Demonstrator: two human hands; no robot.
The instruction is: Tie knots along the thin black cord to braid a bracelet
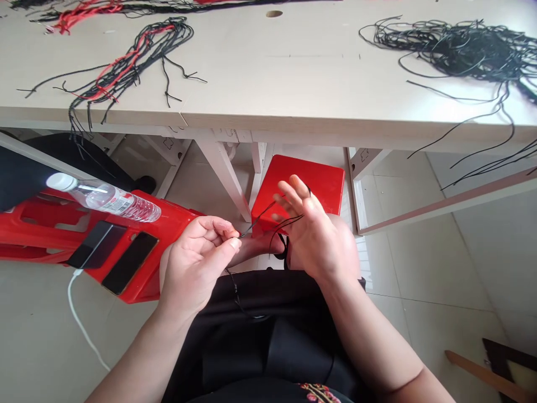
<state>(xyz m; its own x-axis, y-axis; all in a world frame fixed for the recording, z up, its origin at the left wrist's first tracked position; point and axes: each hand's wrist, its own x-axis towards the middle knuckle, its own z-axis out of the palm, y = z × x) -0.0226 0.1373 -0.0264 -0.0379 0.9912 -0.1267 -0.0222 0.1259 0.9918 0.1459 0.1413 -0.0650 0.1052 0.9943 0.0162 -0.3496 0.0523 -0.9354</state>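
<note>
A thin black cord [263,211] stretches between my two hands above my lap. My left hand [201,252] pinches it between thumb and forefinger, and a knotted length of the cord hangs below onto my dark clothing. My right hand [314,235] is raised palm-up, its outer fingers spread. The cord bends around its forefinger, and the thumb lies against that finger. Two thin strands come out by the thumb and droop to the left. Just how the thumb grips the cord is partly hidden.
On the pale table [268,84] lie a black-and-red cord bundle [134,61] and a black cord heap [470,50]. A red stool [310,173] stands underneath. At left, another red stool [168,218] holds a water bottle [113,198], a phone [130,263] and a cabled dark device [96,244].
</note>
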